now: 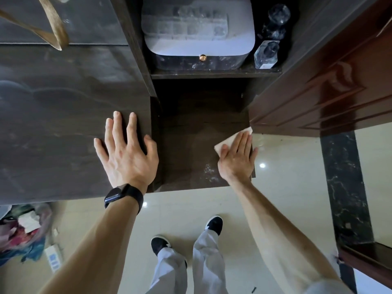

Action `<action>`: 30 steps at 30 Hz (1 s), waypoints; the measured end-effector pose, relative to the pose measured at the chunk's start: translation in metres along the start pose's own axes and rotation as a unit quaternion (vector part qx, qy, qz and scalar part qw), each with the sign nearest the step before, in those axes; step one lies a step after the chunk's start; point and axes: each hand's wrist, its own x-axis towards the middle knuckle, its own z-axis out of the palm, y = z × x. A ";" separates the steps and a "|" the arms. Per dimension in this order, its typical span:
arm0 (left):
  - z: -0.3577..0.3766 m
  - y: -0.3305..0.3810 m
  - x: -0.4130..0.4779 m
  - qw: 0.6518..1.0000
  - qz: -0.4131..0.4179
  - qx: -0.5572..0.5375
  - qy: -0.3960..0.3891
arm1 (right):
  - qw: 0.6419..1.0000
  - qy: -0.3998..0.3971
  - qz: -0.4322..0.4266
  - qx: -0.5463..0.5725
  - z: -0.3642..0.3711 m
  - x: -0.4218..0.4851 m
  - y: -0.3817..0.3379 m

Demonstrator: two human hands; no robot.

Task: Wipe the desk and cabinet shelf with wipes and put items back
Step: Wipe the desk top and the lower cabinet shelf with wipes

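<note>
1. Your right hand (236, 160) lies flat, fingers straight and close together, pressing the wipe (231, 139) on the cabinet shelf (191, 145) near its right edge.
2. Your left hand (127, 151), fingers spread, rests flat on the desk (53, 124) beside this shelf.
3. On the upper shelf (212, 73) stand a box (199, 28) and glass bottles (266, 54).

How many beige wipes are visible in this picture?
1. The beige folded wipe lies under the right hand, at the right edge of the dark wooden lower shelf; more may be hidden.
</note>
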 end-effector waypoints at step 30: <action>-0.004 0.001 0.001 1.000 0.006 0.005 -0.021 | 0.994 -0.057 -0.060 -0.064 -0.021 -0.014 0.034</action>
